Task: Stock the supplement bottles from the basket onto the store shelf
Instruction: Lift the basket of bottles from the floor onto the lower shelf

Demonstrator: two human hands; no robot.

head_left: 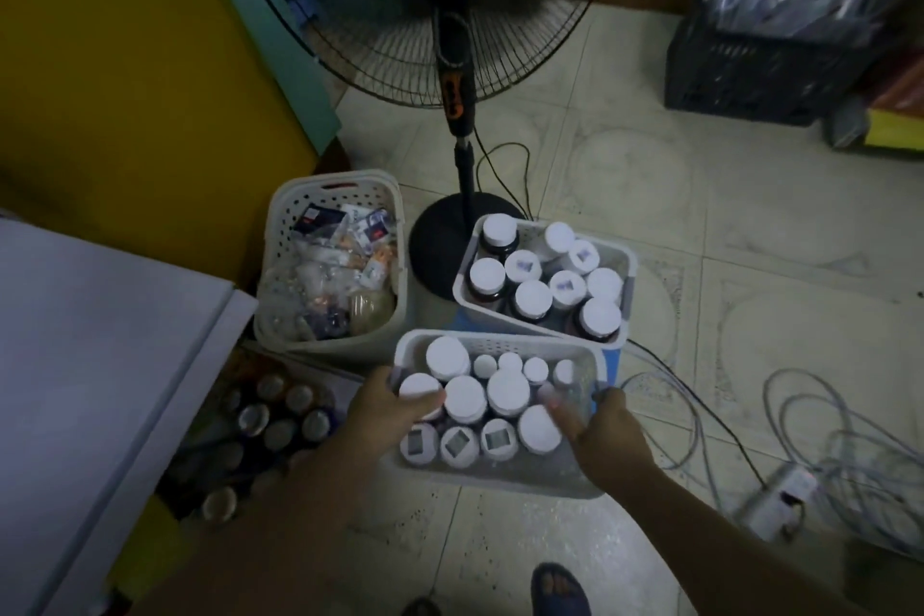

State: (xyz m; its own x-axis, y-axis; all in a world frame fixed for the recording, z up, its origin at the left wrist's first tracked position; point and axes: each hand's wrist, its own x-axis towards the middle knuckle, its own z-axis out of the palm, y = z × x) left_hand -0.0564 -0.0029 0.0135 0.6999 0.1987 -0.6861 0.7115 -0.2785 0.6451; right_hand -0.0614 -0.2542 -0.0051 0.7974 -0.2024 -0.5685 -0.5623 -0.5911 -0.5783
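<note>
A white perforated basket (505, 344) full of several white-capped supplement bottles (465, 396) is in front of me, low over the tiled floor. My left hand (387, 408) grips its left rim, thumb over the edge by a bottle cap. My right hand (607, 440) grips the right rim, thumb lying inside against the bottles. A second white basket (627, 265) with larger white-capped brown bottles (532, 298) sits just behind it. No shelf is in view.
A third basket (280, 235) of packets stands to the left by a yellow wall. A standing fan (462, 125) rises behind the baskets. Cans (280, 415) sit beside a white counter (100, 340). Cables and a power strip (780, 500) lie on the right; a black crate (750, 75) at far right.
</note>
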